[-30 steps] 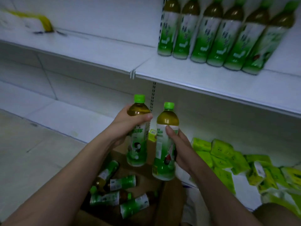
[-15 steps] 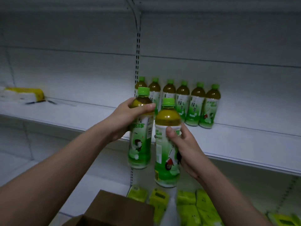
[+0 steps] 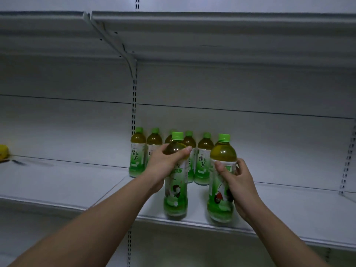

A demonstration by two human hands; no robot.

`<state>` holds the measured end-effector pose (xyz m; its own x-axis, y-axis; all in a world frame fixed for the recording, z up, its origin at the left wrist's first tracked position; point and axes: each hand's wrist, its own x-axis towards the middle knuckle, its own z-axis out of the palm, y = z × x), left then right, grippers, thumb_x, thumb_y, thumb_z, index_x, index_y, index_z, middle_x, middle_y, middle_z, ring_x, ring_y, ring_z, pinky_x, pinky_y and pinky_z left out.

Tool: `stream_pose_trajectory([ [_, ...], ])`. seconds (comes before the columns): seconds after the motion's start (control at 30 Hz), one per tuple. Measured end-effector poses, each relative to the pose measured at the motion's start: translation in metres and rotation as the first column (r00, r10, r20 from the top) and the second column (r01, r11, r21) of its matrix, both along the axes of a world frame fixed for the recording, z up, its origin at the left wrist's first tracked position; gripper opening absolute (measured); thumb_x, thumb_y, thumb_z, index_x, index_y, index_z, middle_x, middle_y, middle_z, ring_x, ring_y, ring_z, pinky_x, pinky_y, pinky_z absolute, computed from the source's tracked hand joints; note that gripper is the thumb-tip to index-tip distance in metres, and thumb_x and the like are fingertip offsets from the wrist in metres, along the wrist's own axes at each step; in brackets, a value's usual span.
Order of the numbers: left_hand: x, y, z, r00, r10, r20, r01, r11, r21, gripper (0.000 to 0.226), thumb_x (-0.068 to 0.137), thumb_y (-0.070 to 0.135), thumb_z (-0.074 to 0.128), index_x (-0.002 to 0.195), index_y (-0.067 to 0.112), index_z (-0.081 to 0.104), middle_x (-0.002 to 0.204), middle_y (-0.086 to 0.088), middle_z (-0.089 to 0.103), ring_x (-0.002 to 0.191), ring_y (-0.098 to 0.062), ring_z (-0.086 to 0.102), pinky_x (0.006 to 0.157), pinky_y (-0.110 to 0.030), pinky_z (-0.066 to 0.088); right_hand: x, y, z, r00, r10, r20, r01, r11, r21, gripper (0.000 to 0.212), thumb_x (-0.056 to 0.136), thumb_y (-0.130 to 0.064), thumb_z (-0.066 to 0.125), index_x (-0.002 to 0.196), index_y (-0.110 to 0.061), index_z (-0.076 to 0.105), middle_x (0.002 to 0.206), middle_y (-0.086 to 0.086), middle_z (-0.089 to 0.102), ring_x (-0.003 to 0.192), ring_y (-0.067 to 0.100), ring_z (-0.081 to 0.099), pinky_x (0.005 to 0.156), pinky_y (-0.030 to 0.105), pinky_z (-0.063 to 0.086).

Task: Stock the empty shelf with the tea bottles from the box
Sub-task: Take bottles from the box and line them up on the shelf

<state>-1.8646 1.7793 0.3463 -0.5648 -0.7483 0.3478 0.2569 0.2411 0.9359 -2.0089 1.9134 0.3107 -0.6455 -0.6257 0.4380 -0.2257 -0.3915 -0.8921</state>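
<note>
My left hand (image 3: 163, 166) grips a green-capped tea bottle (image 3: 175, 197) by its shoulder, upright, with its base at the front of the white shelf (image 3: 289, 212). My right hand (image 3: 238, 182) holds a second tea bottle (image 3: 219, 195) just to the right of the first, also upright near the shelf's front lip. Behind them a row of several tea bottles (image 3: 137, 153) stands at the back of the shelf, partly hidden by my hands. The box is out of view.
An upper shelf (image 3: 212, 35) on a bracket overhangs the row. A yellow object (image 3: 3, 152) lies at the far left of the shelf. A slotted upright (image 3: 346, 160) marks the bay's right side. Bare shelf surface stretches left and right of the bottles.
Both hands have carried their bottles up from over the box and forward onto the shelf's front edge. The view has tilted up, so the box and the lower shelf have dropped out of sight.
</note>
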Motion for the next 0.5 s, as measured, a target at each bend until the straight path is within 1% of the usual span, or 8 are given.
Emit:
stream_pose_trajectory([
  [0.1,-0.024,-0.003,-0.009,1.0,-0.01,0.006,0.01,1.0,0.015,0.046,0.068,0.038,0.083,0.108,0.021,0.068,0.102,0.002,0.075,0.101,-0.018,0.069,0.092,-0.039,0.053,-0.023,-0.001,-0.003,0.998,-0.064,-0.018,0.064,0.998,0.016,0.058,0.062,-0.05,0.075,0.111,-0.027,0.056,0.106,-0.002,0.071,0.093,0.016,0.072,0.079,0.039,0.059],
  [0.17,-0.037,-0.004,-0.014,1.0,0.01,0.012,-0.01,1.0,0.01,0.062,0.063,0.046,0.084,0.117,0.024,0.064,0.109,0.004,0.071,0.105,-0.017,0.066,0.097,-0.044,0.051,-0.034,-0.001,-0.009,0.996,-0.082,-0.02,0.082,0.996,0.024,0.053,0.065,-0.048,0.073,0.111,-0.029,0.055,0.107,-0.003,0.069,0.096,0.016,0.069,0.078,0.036,0.057],
  [0.27,-0.049,-0.003,-0.018,0.996,0.07,0.056,-0.068,0.996,-0.051,0.088,0.056,0.06,0.08,0.134,0.033,0.048,0.13,0.005,0.058,0.119,-0.02,0.056,0.102,-0.05,0.047,-0.043,-0.005,-0.021,0.996,-0.083,-0.02,0.084,0.996,0.025,0.046,0.07,-0.047,0.069,0.111,-0.034,0.052,0.108,-0.008,0.067,0.098,0.012,0.066,0.072,0.028,0.053],
  [0.33,-0.051,-0.007,-0.021,0.996,0.054,0.073,-0.048,0.995,-0.09,0.1,0.048,0.068,0.078,0.137,0.042,0.04,0.138,0.003,0.052,0.126,-0.023,0.051,0.103,-0.053,0.045,-0.045,-0.01,-0.027,0.996,-0.084,-0.026,0.084,0.996,0.036,0.051,0.072,-0.049,0.067,0.117,-0.035,0.049,0.11,-0.01,0.065,0.099,0.009,0.064,0.072,0.026,0.051],
  [0.37,-0.05,-0.009,-0.024,0.995,0.033,0.091,-0.023,0.994,-0.111,0.104,0.045,0.067,0.079,0.137,0.044,0.037,0.14,0.003,0.051,0.127,-0.023,0.05,0.104,-0.053,0.044,-0.044,-0.013,-0.028,0.997,-0.077,-0.029,0.079,0.996,0.039,0.054,0.072,-0.049,0.066,0.121,-0.035,0.046,0.111,-0.011,0.064,0.1,0.008,0.063,0.073,0.026,0.05],
  [0.43,-0.048,-0.017,-0.033,0.987,-0.029,0.159,0.054,0.987,-0.154,0.105,0.051,0.053,0.088,0.139,0.047,0.031,0.138,0.006,0.053,0.127,-0.02,0.051,0.105,-0.049,0.044,-0.043,-0.022,-0.028,0.998,-0.046,-0.033,0.048,0.998,0.035,0.06,0.072,-0.05,0.066,0.125,-0.035,0.042,0.113,-0.012,0.063,0.103,0.008,0.062,0.076,0.027,0.051],
  [0.47,-0.046,-0.02,-0.038,0.978,-0.074,0.193,0.106,0.982,-0.159,0.106,0.056,0.039,0.09,0.141,0.046,0.028,0.135,0.008,0.056,0.125,-0.017,0.054,0.103,-0.044,0.047,-0.04,-0.028,-0.028,0.999,-0.029,-0.035,0.03,0.999,0.038,0.061,0.073,-0.05,0.065,0.127,-0.036,0.041,0.114,-0.012,0.062,0.104,0.008,0.061,0.078,0.028,0.051],
  [0.5,-0.044,-0.024,-0.043,0.969,-0.126,0.214,0.16,0.975,-0.153,0.104,0.061,0.025,0.09,0.142,0.043,0.026,0.13,0.01,0.058,0.12,-0.012,0.057,0.098,-0.034,0.051,-0.038,-0.034,-0.028,0.999,-0.013,-0.035,0.015,0.999,0.047,0.063,0.073,-0.05,0.066,0.129,-0.036,0.039,0.117,-0.012,0.062,0.106,0.009,0.061,0.081,0.029,0.052],
])
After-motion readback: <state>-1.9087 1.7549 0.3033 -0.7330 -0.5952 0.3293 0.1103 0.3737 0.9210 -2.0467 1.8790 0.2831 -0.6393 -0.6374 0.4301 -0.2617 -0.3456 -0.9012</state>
